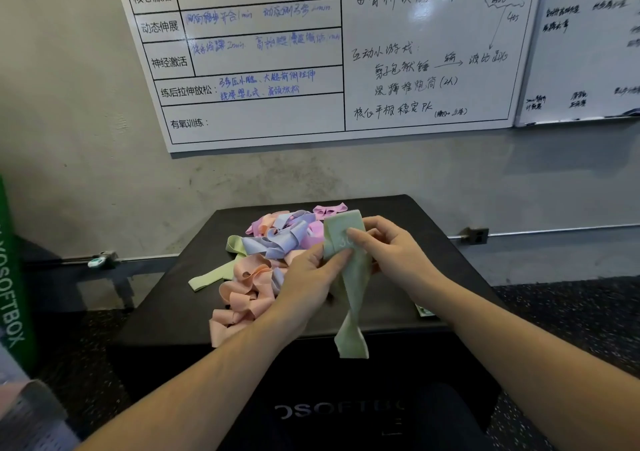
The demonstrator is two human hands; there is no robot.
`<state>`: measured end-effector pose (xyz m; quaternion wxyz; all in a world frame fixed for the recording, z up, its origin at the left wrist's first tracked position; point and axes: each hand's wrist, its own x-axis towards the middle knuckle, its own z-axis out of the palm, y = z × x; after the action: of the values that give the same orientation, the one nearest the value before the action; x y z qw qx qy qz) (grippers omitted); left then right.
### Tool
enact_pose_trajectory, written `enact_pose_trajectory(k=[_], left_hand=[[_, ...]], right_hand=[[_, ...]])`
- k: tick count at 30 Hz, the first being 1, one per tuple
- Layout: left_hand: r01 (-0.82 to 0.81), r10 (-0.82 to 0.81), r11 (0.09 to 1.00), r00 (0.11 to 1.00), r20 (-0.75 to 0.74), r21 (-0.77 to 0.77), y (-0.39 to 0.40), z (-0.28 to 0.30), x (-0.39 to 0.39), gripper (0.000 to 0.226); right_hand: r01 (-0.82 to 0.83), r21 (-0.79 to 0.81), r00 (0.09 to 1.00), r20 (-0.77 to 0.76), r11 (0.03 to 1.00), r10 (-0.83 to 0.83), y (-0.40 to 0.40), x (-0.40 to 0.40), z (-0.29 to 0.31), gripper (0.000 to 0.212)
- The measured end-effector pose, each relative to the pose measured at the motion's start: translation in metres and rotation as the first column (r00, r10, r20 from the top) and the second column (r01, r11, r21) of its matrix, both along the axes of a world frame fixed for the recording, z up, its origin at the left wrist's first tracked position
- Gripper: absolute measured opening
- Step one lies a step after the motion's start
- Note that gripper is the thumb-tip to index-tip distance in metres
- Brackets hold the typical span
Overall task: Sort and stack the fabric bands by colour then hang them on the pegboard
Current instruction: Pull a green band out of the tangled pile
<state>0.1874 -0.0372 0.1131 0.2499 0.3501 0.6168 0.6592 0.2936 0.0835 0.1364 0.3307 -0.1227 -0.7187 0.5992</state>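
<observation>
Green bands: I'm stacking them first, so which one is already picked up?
The green band held between both hands, left hand and right hand; the other greens lie in the pile.

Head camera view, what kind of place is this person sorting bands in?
Probably a gym or fitness studio. A wall whiteboard carries a handwritten workout plan, a black soft plyo box serves as the table, and the tangled pile of pastel fabric bands looks like resistance loops.

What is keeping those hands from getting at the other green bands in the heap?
One green band lies clear at the pile's left edge. Another is partly covered by lilac bands. Both hands already hold a green band.
</observation>
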Motion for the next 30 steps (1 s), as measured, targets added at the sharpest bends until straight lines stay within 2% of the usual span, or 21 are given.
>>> enact_pose_trajectory(k=[2, 6, 12, 14, 16, 19, 21, 23, 26, 30], left_hand=[[-0.017, 0.015, 0.999, 0.998, 0.063, 0.045, 0.003, 0.002, 0.000, 0.018], [-0.098, 0.066, 0.987, 0.970, 0.232, 0.126, 0.010, 0.011, 0.001, 0.016], [-0.141, 0.080, 0.983, 0.907, 0.414, 0.119, 0.019, 0.010, -0.002, 0.025], [-0.152, 0.096, 0.984, 0.891, 0.443, 0.092, 0.021, 0.007, -0.006, 0.024], [-0.174, 0.146, 0.984, 0.905, 0.399, 0.034, 0.025, 0.004, -0.012, 0.024], [-0.159, 0.161, 0.987, 0.941, 0.299, -0.030, 0.034, -0.013, -0.029, 0.038], [-0.266, 0.278, 0.960, 0.939, 0.201, -0.087, 0.032, -0.018, -0.030, 0.039], [-0.304, 0.317, 0.945, 0.941, 0.114, -0.116, 0.025, -0.014, -0.024, 0.044], [-0.315, 0.321, 0.942, 0.946, 0.035, -0.113, 0.018, -0.013, -0.022, 0.042], [-0.266, 0.252, 0.957, 0.959, -0.128, -0.115, 0.011, -0.011, -0.025, 0.031]], right_hand=[[-0.025, -0.026, 0.998, 0.050, 0.999, 0.026, 0.001, 0.002, -0.009, 0.020], [-0.103, -0.097, 0.985, 0.125, 0.990, 0.115, 0.003, 0.010, -0.038, 0.019], [-0.101, -0.060, 0.961, 0.252, 0.993, 0.113, 0.002, 0.028, -0.063, 0.028], [-0.112, -0.039, 0.941, 0.317, 0.993, 0.118, 0.003, 0.032, -0.071, 0.038], [-0.107, 0.008, 0.920, 0.381, 0.994, 0.096, 0.004, 0.035, -0.078, 0.045], [-0.130, -0.037, 0.907, 0.399, 0.991, 0.134, 0.006, 0.042, -0.083, 0.031], [-0.152, -0.095, 0.929, 0.325, 0.984, 0.175, 0.003, 0.046, -0.084, 0.023], [-0.123, -0.060, 0.956, 0.261, 0.991, 0.135, -0.002, 0.047, -0.083, 0.022], [-0.016, 0.025, 0.979, 0.206, 1.000, 0.010, -0.005, 0.045, -0.087, 0.028], [0.074, -0.071, 0.987, 0.148, 0.995, -0.063, -0.007, 0.045, -0.084, 0.029]])
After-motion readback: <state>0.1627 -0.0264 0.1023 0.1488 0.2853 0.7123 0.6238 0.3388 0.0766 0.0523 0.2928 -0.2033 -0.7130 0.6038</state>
